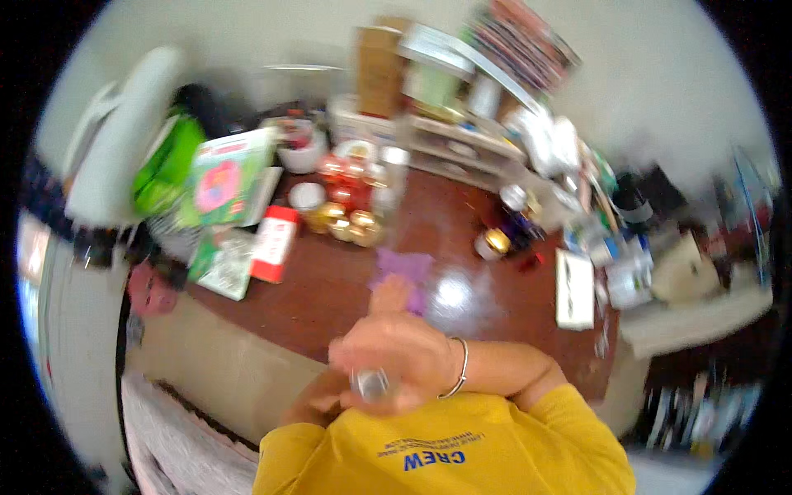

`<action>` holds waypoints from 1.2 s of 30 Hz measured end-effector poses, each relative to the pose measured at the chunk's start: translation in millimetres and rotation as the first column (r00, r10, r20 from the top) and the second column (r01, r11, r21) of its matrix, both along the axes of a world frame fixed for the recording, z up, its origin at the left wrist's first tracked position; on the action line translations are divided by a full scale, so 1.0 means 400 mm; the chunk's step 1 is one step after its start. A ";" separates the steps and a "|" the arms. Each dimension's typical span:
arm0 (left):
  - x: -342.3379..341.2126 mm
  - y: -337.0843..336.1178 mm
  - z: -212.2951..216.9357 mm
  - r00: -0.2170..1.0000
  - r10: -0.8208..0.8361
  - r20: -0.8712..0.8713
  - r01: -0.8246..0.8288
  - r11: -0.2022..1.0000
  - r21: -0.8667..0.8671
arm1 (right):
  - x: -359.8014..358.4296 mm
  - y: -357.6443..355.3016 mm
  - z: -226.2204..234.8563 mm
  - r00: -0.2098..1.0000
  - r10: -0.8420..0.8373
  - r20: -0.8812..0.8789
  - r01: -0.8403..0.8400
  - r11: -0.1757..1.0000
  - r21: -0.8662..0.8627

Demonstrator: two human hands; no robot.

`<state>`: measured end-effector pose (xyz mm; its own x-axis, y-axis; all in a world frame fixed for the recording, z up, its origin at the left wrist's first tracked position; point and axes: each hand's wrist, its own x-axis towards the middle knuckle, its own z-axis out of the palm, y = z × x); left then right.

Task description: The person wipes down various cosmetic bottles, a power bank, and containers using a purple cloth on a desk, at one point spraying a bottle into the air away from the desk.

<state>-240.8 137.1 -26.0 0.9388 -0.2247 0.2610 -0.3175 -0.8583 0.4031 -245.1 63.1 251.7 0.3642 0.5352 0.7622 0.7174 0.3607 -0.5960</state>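
My left hand [393, 294] rests on a crumpled purple cloth [406, 266] on the brown table; its fingers are blurred but look closed on the cloth. Nearer to me, my right hand [404, 355], with a silver bangle [464, 371] at the wrist, crosses in front of my left arm close to my chest. A small round silver-rimmed thing [370, 384] shows at its palm side, its kind too blurred to tell. The right hand's fingers seem curled around it. Beyond the cloth stand several gold-capped bottles and red jars [351, 194].
On the left lie a red and white box [275, 244] and books [227, 181]. A drawer unit [462, 154] stands at the back. Dark bottles with a gold-lidded jar [493, 244] and a white card [574, 289] are on the right. A bright reflection marks the tabletop.
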 end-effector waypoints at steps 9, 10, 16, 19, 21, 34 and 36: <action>0.019 0.006 0.002 0.975 -0.045 -0.217 0.053 0.998 0.031 | -0.015 -0.159 0.063 0.979 -0.130 0.154 -0.002 0.759 0.651; 0.019 0.004 0.001 0.973 -0.052 -0.224 0.060 0.998 0.029 | -0.025 -0.221 0.039 0.982 -0.130 0.134 0.045 0.863 0.504; 0.020 0.012 0.006 0.975 -0.115 -0.187 0.112 0.993 -0.030 | -0.004 -0.425 -0.143 0.515 -0.718 -0.469 0.810 0.587 -0.010; 0.036 0.002 0.045 0.958 -0.156 -0.242 0.161 0.987 0.003 | 0.152 -0.556 -0.269 0.108 -0.805 -0.584 0.966 0.223 -0.128; 0.047 -0.006 0.039 0.952 -0.175 -0.250 0.184 0.983 0.011 | 0.235 -0.656 -0.333 -0.026 -0.900 -0.435 0.962 0.095 -0.255; 0.123 -0.040 0.026 0.949 -0.130 -0.286 0.137 0.991 0.005 | 0.448 -0.822 -0.611 0.024 -0.945 -0.326 0.724 0.241 -0.647; 0.175 -0.069 0.018 0.957 -0.152 -0.247 0.151 0.988 -0.023 | 0.410 -0.864 -0.656 0.060 -0.870 -0.490 0.820 0.323 -0.472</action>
<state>-170.7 109.3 -18.7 0.9291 -0.3689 0.0256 -0.3337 -0.8063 0.4884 -81.2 -282.7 -10.8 0.8947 -0.4282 0.1272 -0.0001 -0.2850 -0.9585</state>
